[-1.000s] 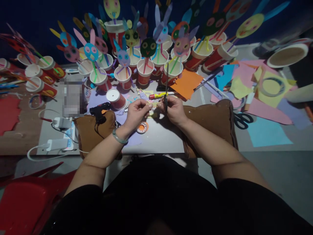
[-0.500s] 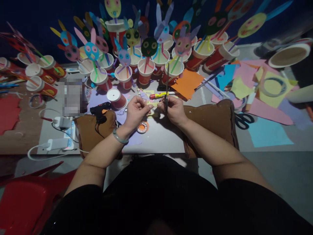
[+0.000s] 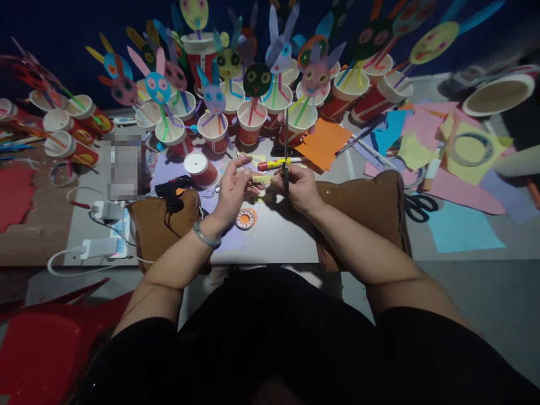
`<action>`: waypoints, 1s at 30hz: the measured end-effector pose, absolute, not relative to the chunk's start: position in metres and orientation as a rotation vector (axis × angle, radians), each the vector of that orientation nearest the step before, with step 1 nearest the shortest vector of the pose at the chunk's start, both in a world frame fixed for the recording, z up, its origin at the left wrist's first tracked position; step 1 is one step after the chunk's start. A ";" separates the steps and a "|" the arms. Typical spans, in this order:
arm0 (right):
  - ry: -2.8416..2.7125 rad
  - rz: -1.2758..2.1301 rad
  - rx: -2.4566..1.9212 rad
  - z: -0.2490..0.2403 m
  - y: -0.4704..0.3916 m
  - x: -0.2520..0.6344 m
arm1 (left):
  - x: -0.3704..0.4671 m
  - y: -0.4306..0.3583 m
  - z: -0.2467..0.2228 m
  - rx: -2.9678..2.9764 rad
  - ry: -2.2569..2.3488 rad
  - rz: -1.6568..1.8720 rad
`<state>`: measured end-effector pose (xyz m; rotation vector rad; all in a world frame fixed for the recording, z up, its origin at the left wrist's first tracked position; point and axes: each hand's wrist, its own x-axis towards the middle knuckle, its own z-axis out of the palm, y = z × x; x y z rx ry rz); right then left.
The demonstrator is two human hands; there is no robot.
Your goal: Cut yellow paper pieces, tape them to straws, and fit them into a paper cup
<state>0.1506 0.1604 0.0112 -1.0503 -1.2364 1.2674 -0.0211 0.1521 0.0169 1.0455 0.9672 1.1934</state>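
A small yellow paper strip [image 3: 262,179] stretches between my two hands above the table. My right hand [image 3: 301,188] pinches its right end between thumb and fingertip. The same hand also holds a pair of scissors [image 3: 286,143], blades pointing up and away from me. At the strip's left end is my left hand [image 3: 233,190], its index finger raised apart from the thumb; I cannot tell whether the thumb touches the paper. Beyond the hands lies a yellow-and-red marker-like stick [image 3: 279,163]. Below them is a roll of tape [image 3: 245,219] with an orange centre.
Red paper cups [image 3: 251,132] with paper rabbit faces on straws stand behind. A black glue gun [image 3: 171,191] lies left, near an upturned cup [image 3: 201,169]. Brown cushions [image 3: 363,214] flank my arms. Black-handled scissors [image 3: 422,207] and coloured paper sheets [image 3: 464,230] lie right.
My left fingers have loosened from a pinch on the yellow paper, the index finger lifting and spreading. More of the strip shows. My right hand has barely moved, still holding scissors and paper.
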 end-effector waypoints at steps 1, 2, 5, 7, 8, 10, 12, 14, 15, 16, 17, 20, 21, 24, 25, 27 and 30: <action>-1.252 1.278 -1.047 0.012 0.160 0.151 | -0.021 0.152 0.016 1.063 0.960 1.187; -1.269 1.287 -1.040 0.012 0.160 0.151 | -0.020 0.153 0.015 1.084 0.949 1.179; -1.308 1.313 -1.030 0.013 0.159 0.151 | -0.019 0.152 0.013 1.114 0.923 1.168; -1.318 1.334 -1.042 0.013 0.159 0.152 | -0.019 0.152 0.013 1.103 0.931 1.169; -1.314 1.344 -1.050 0.013 0.159 0.152 | -0.019 0.152 0.014 1.099 0.942 1.167; -1.302 1.358 -1.062 0.012 0.159 0.152 | -0.019 0.151 0.017 1.096 0.966 1.161; -1.293 1.365 -1.061 0.012 0.159 0.152 | -0.019 0.151 0.019 1.087 0.983 1.152; -1.288 1.376 -1.049 0.012 0.160 0.151 | -0.020 0.152 0.022 1.069 0.987 1.145; -1.285 1.383 -1.044 0.012 0.160 0.151 | -0.020 0.152 0.023 1.062 0.986 1.140; -1.284 1.389 -1.042 0.012 0.160 0.151 | -0.020 0.152 0.024 1.057 0.985 1.134; -1.284 1.393 -1.042 0.012 0.160 0.151 | -0.021 0.152 0.025 1.056 0.986 1.129; -1.290 1.395 -1.035 0.011 0.160 0.151 | -0.022 0.152 0.026 1.066 0.994 1.126; -1.290 1.395 -1.028 0.011 0.160 0.151 | -0.022 0.153 0.026 1.071 0.996 1.125; -1.291 1.387 -1.023 0.010 0.160 0.151 | -0.023 0.153 0.026 1.075 0.999 1.117; -1.292 1.379 -1.030 0.010 0.160 0.151 | -0.023 0.152 0.026 1.075 1.001 1.116; -1.293 1.369 -1.042 0.010 0.160 0.151 | -0.023 0.152 0.026 1.072 1.007 1.118; -1.279 1.376 -1.055 0.012 0.159 0.151 | -0.023 0.152 0.026 1.078 1.019 1.113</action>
